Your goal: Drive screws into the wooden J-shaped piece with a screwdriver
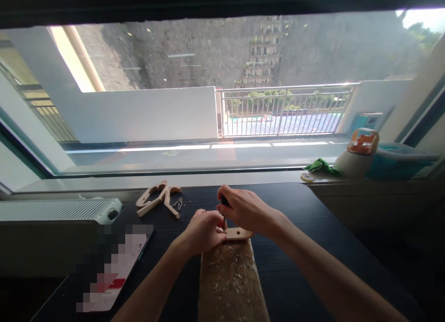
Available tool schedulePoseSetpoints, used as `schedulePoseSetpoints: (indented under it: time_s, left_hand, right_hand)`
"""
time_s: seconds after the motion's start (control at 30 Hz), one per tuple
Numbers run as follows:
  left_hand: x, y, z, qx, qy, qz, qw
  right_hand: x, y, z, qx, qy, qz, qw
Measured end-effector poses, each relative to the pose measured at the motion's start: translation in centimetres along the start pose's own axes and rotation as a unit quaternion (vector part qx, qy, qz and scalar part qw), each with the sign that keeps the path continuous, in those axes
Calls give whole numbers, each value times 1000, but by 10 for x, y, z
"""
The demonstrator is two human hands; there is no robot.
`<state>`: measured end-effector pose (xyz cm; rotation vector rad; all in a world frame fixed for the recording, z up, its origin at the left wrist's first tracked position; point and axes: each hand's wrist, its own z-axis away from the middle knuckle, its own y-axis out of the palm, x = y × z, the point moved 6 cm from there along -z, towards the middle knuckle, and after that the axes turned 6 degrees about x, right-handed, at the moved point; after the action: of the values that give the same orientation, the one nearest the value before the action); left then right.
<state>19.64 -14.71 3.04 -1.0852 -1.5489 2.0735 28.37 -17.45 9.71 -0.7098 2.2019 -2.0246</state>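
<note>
My right hand (248, 208) is closed round the black handle of a screwdriver (225, 200). The tool stands upright, its thin shaft reaching down to a pale wooden piece (239, 234) with a dark hole in it. Pressed against the left end of that piece is my left hand (206, 230), its fingers bent close about the shaft's tip and hiding part of the wood. The piece lies across the far end of a thick, scuffed wooden board (229, 278). Whether a screw sits under the tip cannot be made out.
Curved wooden parts (156, 197) and several loose screws (178, 203) lie at the back left of the dark table (295, 247). A flat, partly blurred panel (120, 271) lies at left. On the sill are a green cloth (321, 166), tape roll (307, 177) and orange-topped bottle (358, 157).
</note>
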Motion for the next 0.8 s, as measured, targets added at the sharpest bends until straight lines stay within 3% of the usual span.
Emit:
schedulePoseSetpoints:
  time_s: [0.2,0.33,0.6,0.8]
  left_hand:
    - [17,2,-6,27,12,99,995]
    - [14,1,-11,24,14,76,997]
    - [11,6,-8,-71,16,0,997]
    - [2,9,-5,-60,26,-32,997]
  right_hand:
    - [-9,8,-1,-32,-44,-96,994]
    - [-13,8,-7,-41,-47,-94,994]
    - [-18,8,-4,-34,-37,-108,993]
    - [-9,6,1,-46,-52,-95,993]
